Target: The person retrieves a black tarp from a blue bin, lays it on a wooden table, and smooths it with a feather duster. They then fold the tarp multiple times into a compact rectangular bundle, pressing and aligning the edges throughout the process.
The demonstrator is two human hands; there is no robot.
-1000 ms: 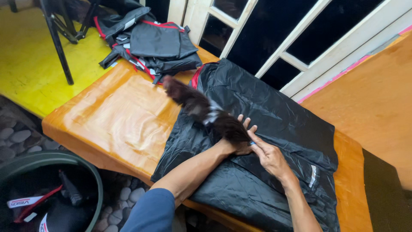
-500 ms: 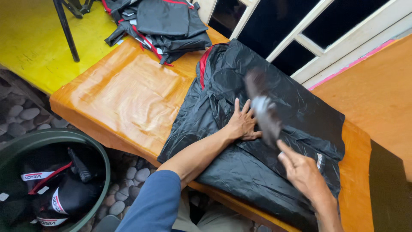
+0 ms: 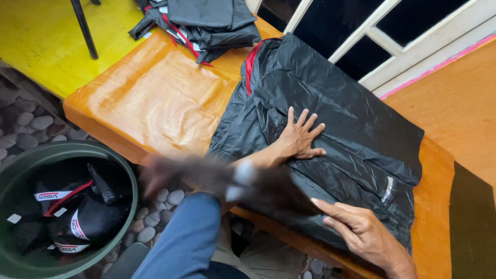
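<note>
**Left hand flat on black garment, right hand holds a blurred dark strip**

The left hand [image 3: 299,138] lies released, fingers spread, palm down on the black shiny garment [image 3: 330,108], which is laid out on the orange table [image 3: 155,98]. The garment has a red trim near its collar, toward 11 o'clock from that hand. The right hand [image 3: 361,232], at 5 o'clock from the left, is grasping the end of a dark strip [image 3: 222,178] that blurs out toward 9 o'clock, across the blue sleeve [image 3: 181,243] of the left arm; what the strip is cannot be told. A pile of folded black garments [image 3: 206,20] rests at the table's far edge, at 12 o'clock. A green bin [image 3: 20,170] at 8 o'clock, beside the table, holds more black pieces.
</note>
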